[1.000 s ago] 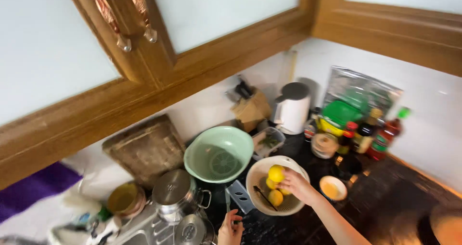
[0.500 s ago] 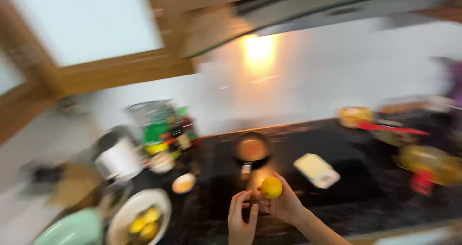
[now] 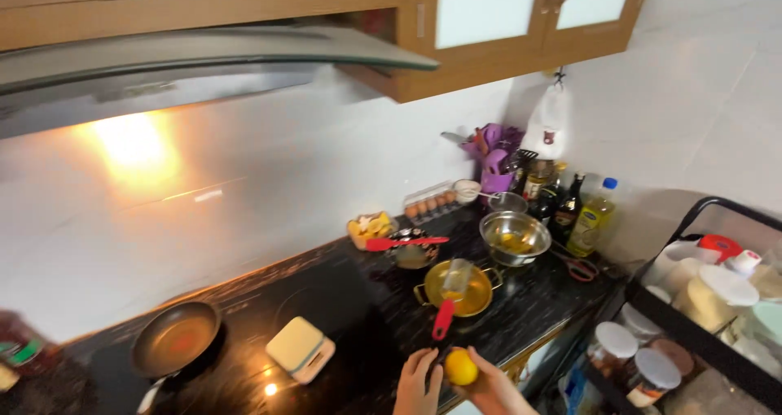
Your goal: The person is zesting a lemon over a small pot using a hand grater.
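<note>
Yellow lemon (image 3: 461, 367) pinched in right hand (image 3: 487, 389) grip; left hand (image 3: 417, 382) fingertips touching its side, above black counter (image 3: 342, 317).

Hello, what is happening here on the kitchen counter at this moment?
A person stands at a dark counter and holds a round yellow fruit low at its front edge. The right hand grips the fruit and the left hand touches it. Just behind stand a golden pan with a red-handled tool, a steel bowl and an empty frying pan.
</note>
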